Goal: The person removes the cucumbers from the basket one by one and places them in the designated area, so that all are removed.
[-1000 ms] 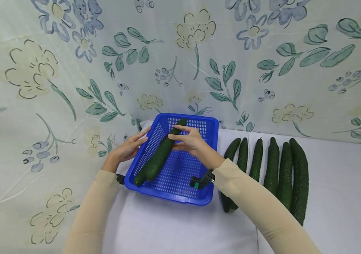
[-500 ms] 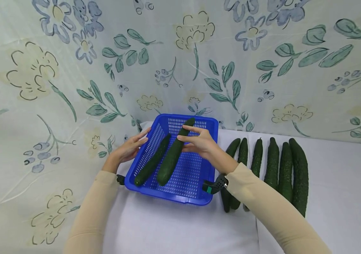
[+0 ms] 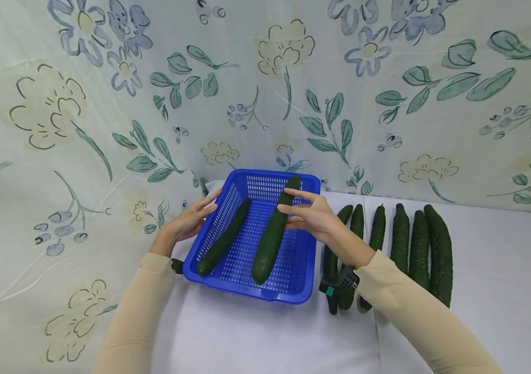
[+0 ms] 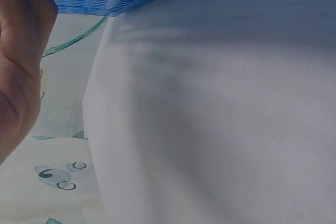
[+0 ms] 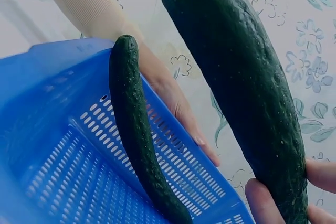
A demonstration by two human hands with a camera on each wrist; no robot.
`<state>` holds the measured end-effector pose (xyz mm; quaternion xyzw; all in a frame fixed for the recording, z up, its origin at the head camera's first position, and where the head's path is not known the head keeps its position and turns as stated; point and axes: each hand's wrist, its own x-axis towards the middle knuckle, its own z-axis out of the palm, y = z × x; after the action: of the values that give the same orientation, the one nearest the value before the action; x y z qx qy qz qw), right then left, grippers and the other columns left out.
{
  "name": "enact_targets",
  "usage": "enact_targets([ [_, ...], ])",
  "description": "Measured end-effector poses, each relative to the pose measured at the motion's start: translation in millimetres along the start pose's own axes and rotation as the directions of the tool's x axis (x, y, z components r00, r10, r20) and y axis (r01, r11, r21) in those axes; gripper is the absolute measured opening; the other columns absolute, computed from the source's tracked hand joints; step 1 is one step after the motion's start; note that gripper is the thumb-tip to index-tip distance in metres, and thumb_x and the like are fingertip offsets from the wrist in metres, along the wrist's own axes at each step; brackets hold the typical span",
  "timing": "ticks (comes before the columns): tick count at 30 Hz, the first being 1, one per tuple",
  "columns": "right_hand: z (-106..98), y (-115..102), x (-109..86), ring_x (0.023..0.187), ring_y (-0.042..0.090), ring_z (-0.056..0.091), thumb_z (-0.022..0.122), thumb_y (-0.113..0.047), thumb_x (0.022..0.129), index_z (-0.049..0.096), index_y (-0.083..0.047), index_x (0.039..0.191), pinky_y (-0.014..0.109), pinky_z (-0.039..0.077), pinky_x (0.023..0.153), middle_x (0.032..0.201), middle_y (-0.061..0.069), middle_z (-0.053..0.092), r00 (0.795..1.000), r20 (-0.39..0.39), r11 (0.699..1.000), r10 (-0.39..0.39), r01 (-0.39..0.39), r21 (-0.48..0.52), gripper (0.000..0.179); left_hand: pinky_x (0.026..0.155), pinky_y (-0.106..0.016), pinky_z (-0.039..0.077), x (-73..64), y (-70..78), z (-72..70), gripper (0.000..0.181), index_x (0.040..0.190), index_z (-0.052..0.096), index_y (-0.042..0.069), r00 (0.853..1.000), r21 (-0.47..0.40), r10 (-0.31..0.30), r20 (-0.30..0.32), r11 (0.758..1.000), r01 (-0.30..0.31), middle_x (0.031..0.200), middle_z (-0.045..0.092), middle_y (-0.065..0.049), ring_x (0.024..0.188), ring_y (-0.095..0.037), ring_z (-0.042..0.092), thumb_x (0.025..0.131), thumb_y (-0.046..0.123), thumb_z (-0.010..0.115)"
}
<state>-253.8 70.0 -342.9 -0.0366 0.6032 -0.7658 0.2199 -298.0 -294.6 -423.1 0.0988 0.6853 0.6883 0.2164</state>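
Note:
My right hand [image 3: 309,215] pinches a thick dark green cucumber [image 3: 272,236] near its upper end, thumb on one side and fingers on the other. The cucumber slants over the right half of a blue plastic basket [image 3: 251,294], and in the right wrist view this held cucumber [image 5: 236,61] appears raised above the basket. A slimmer cucumber [image 3: 225,239] lies inside along the basket's left wall. My left hand [image 3: 190,218] rests against the outside of that wall with its fingers extended. In the left wrist view, only part of the left hand [image 4: 21,61] shows beside the basket's perforated side.
Several cucumbers [image 3: 400,234] lie in a row on the white tablecloth [image 3: 504,270] right of the basket, some partly hidden by my right forearm. Behind the basket hangs a floral cloth [image 3: 265,104]. A black wrist device [image 3: 340,283] sits on my right wrist.
My right hand has carried the thick cucumber rightward, away from the slimmer one that it overlapped in view. My left hand and the basket have stayed in place.

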Motion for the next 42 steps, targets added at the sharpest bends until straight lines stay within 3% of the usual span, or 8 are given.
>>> enact_targets([
  [11,-29.0,-0.7,-23.8,0.083,0.022,0.07,0.07,-0.01,0.094,0.041,-0.01,0.153,0.037,0.059,0.078,0.121,0.018,0.06,1.0,-0.009,0.995,-0.017,0.016,-0.096,0.065,0.076,-0.031,0.059,-1.4,0.3,1.0,0.056,0.16,0.022,0.034,1.0,0.006,-0.001,-0.008,1.0,0.001,0.145,0.043,-0.026,0.095,-0.02,0.067,0.109,0.026,0.043],
  [23,-52.5,3.1,-45.6,0.091,0.027,0.071,0.071,-0.01,0.094,0.038,-0.009,0.154,0.037,0.06,0.075,0.11,0.011,0.068,0.999,-0.028,0.99,-0.017,0.013,-0.138,0.069,0.075,-0.029,0.059,-3.3,1.9,2.7,0.057,0.16,0.02,0.033,1.0,-0.006,-0.002,0.003,1.0,0.003,0.148,0.04,-0.026,0.094,-0.019,0.067,0.109,0.026,0.042],
  [31,-67.8,5.4,-60.4,0.076,0.018,0.067,0.072,-0.012,0.093,0.037,-0.008,0.154,0.035,0.06,0.071,0.102,0.009,0.063,0.999,-0.036,0.979,-0.021,0.013,-0.203,0.071,0.074,-0.028,0.058,-4.0,0.5,3.8,0.056,0.16,0.021,0.033,1.0,0.002,-0.004,-0.002,1.0,0.004,0.147,0.042,-0.025,0.092,-0.019,0.066,0.109,0.026,0.043],
  [34,-74.2,6.8,-65.3,0.074,0.017,0.067,0.073,-0.012,0.093,0.038,-0.007,0.154,0.035,0.06,0.07,0.105,0.014,0.059,0.999,-0.038,0.977,-0.021,0.012,-0.212,0.071,0.073,-0.027,0.058,-4.5,0.9,4.6,0.057,0.16,0.02,0.032,1.0,0.005,-0.004,-0.001,1.0,0.004,0.145,0.043,-0.025,0.091,-0.018,0.066,0.109,0.026,0.043],
  [39,-84.8,11.4,-71.6,0.081,0.019,0.069,0.072,-0.013,0.093,0.037,-0.006,0.154,0.036,0.06,0.072,0.125,0.025,0.054,0.999,-0.038,0.971,-0.028,0.018,-0.24,0.071,0.072,-0.027,0.058,-4.8,2.3,5.0,0.056,0.16,0.021,0.032,1.0,-0.004,-0.005,-0.006,1.0,0.005,0.143,0.045,-0.027,0.09,-0.018,0.067,0.109,0.025,0.043],
  [42,-90.5,14.2,-74.3,0.078,0.018,0.067,0.073,-0.013,0.093,0.037,-0.005,0.154,0.037,0.06,0.072,0.117,0.021,0.059,0.999,-0.042,0.966,-0.034,0.022,-0.257,0.071,0.071,-0.027,0.058,-4.5,2.9,5.1,0.056,0.16,0.022,0.033,1.0,-0.007,-0.009,-0.013,1.0,0.009,0.143,0.045,-0.027,0.089,-0.018,0.067,0.109,0.026,0.043],
])
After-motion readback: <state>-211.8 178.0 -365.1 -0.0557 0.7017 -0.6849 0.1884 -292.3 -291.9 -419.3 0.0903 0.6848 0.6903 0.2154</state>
